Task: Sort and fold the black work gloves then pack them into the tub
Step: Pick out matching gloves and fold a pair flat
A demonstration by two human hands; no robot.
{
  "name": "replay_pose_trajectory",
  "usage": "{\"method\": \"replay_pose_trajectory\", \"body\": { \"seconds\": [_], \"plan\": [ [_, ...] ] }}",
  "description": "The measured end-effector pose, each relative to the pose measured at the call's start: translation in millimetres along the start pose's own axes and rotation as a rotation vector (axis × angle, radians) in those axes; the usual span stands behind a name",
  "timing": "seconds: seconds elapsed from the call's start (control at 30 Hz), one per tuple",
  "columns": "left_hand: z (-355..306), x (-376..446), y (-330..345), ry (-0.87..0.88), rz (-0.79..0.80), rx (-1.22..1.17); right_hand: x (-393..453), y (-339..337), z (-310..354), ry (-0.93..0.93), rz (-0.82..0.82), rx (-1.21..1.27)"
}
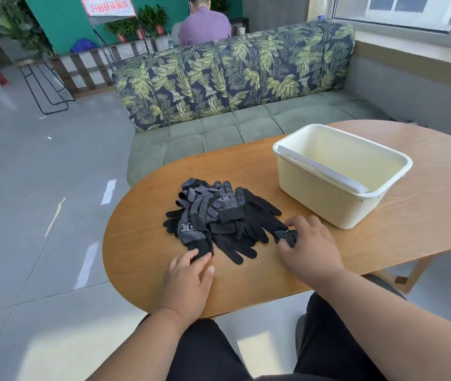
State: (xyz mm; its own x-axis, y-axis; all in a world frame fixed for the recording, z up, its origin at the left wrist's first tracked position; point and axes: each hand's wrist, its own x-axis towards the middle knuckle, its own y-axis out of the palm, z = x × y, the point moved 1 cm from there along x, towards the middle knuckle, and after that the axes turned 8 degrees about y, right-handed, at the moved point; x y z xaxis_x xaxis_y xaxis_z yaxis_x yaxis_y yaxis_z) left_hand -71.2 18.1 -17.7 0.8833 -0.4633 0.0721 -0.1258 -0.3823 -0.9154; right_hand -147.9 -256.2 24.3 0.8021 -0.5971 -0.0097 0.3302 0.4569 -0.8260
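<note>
A loose pile of several black work gloves point(218, 218) with white grip dots lies on the oval wooden table point(246, 284). My left hand point(188, 281) rests on the table at the pile's near edge, fingertips touching a glove cuff point(201, 247). My right hand point(312, 248) lies at the pile's right side, its thumb and fingers pinching a dotted glove end point(287, 237). A cream plastic tub point(317, 199) stands to the right behind the pile, with only a white flat sheet point(320, 167) leaning inside along its near wall.
A green sofa point(232, 127) with leaf-print back stands right behind the table. A person in a purple shirt point(205, 26) sits beyond it. Grey tiled floor lies to the left. My dark-trousered legs point(246, 353) are under the table's near edge.
</note>
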Motion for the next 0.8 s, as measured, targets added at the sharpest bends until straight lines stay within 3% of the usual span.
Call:
{"method": "replay_pose_trajectory", "body": {
  "seconds": [0.3, 0.63, 0.8],
  "plan": [
    [-18.8, -17.8, -13.5, 0.045, -0.075, -0.058, -17.1, 18.6, 17.4, -0.195, 0.159, -0.010],
    [-5.6, -27.0, -34.6, -0.294, -0.272, -0.419, -32.9, 37.5, 29.3, -0.346, 0.330, -0.260],
    [11.2, -23.5, -30.5, -0.343, -0.273, -0.338, -40.8, 44.3, 35.4, -0.426, 0.384, -0.453]
  ]
}}
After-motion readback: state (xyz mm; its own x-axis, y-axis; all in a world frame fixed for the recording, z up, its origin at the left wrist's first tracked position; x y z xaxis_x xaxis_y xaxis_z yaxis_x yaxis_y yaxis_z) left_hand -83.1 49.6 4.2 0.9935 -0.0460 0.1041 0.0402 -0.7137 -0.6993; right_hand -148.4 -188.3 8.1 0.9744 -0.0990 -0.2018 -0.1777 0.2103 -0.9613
